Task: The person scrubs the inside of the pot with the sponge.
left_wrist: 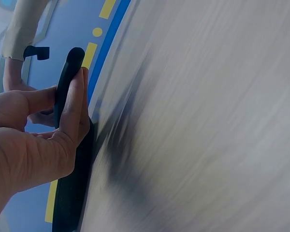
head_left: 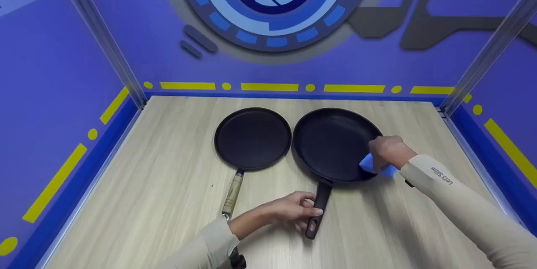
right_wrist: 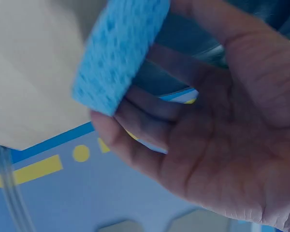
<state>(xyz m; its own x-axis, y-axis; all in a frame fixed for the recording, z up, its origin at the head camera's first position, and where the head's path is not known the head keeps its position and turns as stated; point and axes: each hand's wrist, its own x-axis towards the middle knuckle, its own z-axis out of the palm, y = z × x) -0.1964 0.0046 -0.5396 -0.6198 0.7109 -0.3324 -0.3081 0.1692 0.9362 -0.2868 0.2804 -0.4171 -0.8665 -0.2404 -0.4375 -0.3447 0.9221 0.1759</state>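
A deep black frying pan (head_left: 331,143) lies on the table, its handle (head_left: 321,197) pointing toward me. My left hand (head_left: 289,210) grips that handle between thumb and fingers; the left wrist view shows the fingers on one side of the handle (left_wrist: 70,82) and the thumb on the other. At the pan's right rim, my right hand (head_left: 390,151) holds a blue sponge (head_left: 379,166). Close up in the right wrist view, the porous sponge (right_wrist: 121,53) sits between the thumb and fingers. The pan's underside contact is hidden.
Left of the frying pan lies a flat black pan (head_left: 253,138) with a wooden handle (head_left: 232,195), their rims nearly touching. Blue-purple panels with yellow dashes (head_left: 269,87) enclose the wooden table (head_left: 168,168) at the back and both sides.
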